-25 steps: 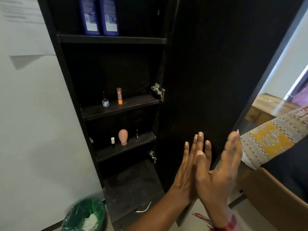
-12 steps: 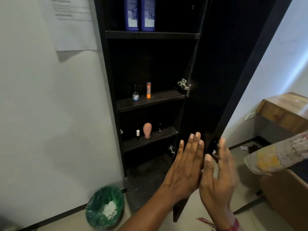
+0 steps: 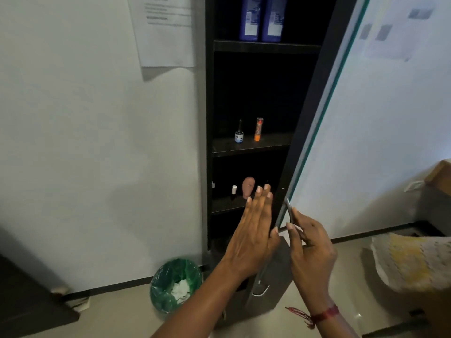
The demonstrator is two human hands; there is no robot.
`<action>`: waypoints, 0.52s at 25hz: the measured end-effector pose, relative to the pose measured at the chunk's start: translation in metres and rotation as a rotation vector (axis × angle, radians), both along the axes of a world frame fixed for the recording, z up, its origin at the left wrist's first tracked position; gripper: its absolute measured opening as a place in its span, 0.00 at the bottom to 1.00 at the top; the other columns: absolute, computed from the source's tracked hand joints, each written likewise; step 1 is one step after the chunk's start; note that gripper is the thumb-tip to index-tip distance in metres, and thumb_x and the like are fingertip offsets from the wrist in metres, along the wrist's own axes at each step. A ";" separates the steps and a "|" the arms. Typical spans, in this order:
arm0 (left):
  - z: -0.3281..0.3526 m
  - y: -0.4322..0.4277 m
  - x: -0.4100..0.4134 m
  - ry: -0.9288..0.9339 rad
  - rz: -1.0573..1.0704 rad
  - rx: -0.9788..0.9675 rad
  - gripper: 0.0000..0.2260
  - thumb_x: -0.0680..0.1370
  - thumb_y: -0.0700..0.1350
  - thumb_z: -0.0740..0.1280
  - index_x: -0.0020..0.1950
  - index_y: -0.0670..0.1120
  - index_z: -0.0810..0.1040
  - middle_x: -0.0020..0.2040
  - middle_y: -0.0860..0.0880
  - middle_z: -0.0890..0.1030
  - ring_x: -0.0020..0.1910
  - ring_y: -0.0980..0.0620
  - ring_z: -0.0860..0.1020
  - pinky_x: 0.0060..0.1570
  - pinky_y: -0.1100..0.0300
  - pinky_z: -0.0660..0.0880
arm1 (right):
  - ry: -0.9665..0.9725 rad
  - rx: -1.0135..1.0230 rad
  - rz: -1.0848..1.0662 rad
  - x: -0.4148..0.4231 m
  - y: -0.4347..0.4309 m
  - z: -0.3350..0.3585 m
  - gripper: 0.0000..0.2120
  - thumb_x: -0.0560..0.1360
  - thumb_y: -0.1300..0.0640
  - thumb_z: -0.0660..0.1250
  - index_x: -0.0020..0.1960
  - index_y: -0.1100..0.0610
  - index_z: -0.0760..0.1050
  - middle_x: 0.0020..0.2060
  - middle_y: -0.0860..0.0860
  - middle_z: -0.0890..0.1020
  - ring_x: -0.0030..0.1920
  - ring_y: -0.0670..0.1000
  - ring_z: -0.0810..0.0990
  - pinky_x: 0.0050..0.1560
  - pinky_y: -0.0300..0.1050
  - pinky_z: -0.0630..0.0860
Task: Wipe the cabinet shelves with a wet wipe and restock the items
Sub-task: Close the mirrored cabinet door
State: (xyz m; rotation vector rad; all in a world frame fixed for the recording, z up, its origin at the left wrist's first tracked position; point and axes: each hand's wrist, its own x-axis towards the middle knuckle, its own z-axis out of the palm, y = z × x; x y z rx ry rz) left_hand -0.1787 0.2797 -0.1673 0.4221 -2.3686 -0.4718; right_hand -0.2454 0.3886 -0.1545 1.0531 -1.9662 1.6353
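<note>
Nearest, a red thread bracelet circles the right wrist. A patterned yellow-and-white cloth hangs blurred at the right edge of view. A dark piece of furniture fills the lower left corner. On the floor by the foot of the tall dark narrow cabinet stands a round bin with a green liner, with crumpled white material inside. A printed white paper sheet is stuck to the wall just left of the cabinet's top.

The mirrored cabinet door stands partly swung across the opening, its dark edge covering the right ends of the shelves; the left part is uncovered. On the lower shelf a pink egg-shaped sponge and a small white-capped bottle stand just beyond the left fingertips. On the middle shelf a small dark-capped bottle and an orange tube stand upright, near each other but apart. Two blue bottles stand side by side on the top shelf.

The left hand is flat, fingers straight, holding nothing, its thumb tip touching the door's edge. The right hand curls its fingers round the slim metal handle at the door's free edge.
</note>
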 end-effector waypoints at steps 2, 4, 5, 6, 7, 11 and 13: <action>0.005 -0.008 0.008 0.028 0.021 0.004 0.33 0.81 0.43 0.62 0.79 0.39 0.46 0.80 0.45 0.46 0.79 0.48 0.44 0.76 0.45 0.52 | -0.033 -0.006 0.046 -0.005 -0.013 0.006 0.14 0.72 0.65 0.71 0.58 0.61 0.81 0.46 0.52 0.83 0.48 0.40 0.80 0.48 0.27 0.75; 0.008 -0.016 0.016 0.043 0.033 -0.036 0.32 0.81 0.42 0.62 0.78 0.38 0.46 0.80 0.43 0.47 0.79 0.46 0.45 0.77 0.45 0.50 | -0.037 -0.017 0.085 -0.007 -0.028 0.011 0.13 0.71 0.65 0.71 0.56 0.60 0.81 0.45 0.53 0.84 0.46 0.41 0.81 0.48 0.29 0.76; 0.010 -0.021 0.020 0.043 0.046 -0.057 0.33 0.81 0.42 0.62 0.78 0.38 0.46 0.80 0.43 0.47 0.79 0.46 0.45 0.76 0.45 0.50 | -0.052 -0.022 0.104 -0.007 -0.033 0.011 0.14 0.71 0.65 0.71 0.56 0.60 0.81 0.45 0.53 0.84 0.46 0.42 0.81 0.49 0.30 0.77; 0.010 -0.027 0.023 0.039 0.063 -0.070 0.33 0.81 0.43 0.62 0.78 0.38 0.45 0.80 0.43 0.46 0.79 0.46 0.45 0.76 0.44 0.51 | -0.072 -0.022 0.120 -0.006 -0.038 0.010 0.15 0.71 0.66 0.72 0.57 0.59 0.80 0.46 0.53 0.84 0.46 0.43 0.82 0.49 0.30 0.77; 0.010 -0.033 0.025 0.032 0.084 -0.076 0.33 0.81 0.43 0.61 0.78 0.39 0.44 0.80 0.43 0.46 0.79 0.45 0.45 0.76 0.43 0.52 | -0.083 -0.016 0.127 -0.005 -0.045 0.010 0.16 0.71 0.66 0.72 0.58 0.58 0.79 0.47 0.53 0.84 0.46 0.43 0.81 0.50 0.28 0.76; 0.014 -0.052 0.034 -0.002 0.146 -0.094 0.32 0.82 0.47 0.58 0.78 0.39 0.45 0.80 0.42 0.46 0.79 0.45 0.45 0.75 0.41 0.54 | -0.107 -0.048 0.141 0.001 -0.073 0.009 0.18 0.71 0.69 0.71 0.59 0.59 0.78 0.50 0.49 0.82 0.49 0.36 0.80 0.51 0.26 0.74; 0.017 -0.060 0.042 -0.030 0.183 -0.077 0.34 0.81 0.48 0.59 0.79 0.39 0.43 0.80 0.43 0.43 0.79 0.45 0.43 0.76 0.43 0.51 | -0.103 -0.053 0.144 0.000 -0.085 0.006 0.16 0.71 0.69 0.70 0.58 0.62 0.79 0.47 0.49 0.82 0.46 0.31 0.78 0.49 0.24 0.72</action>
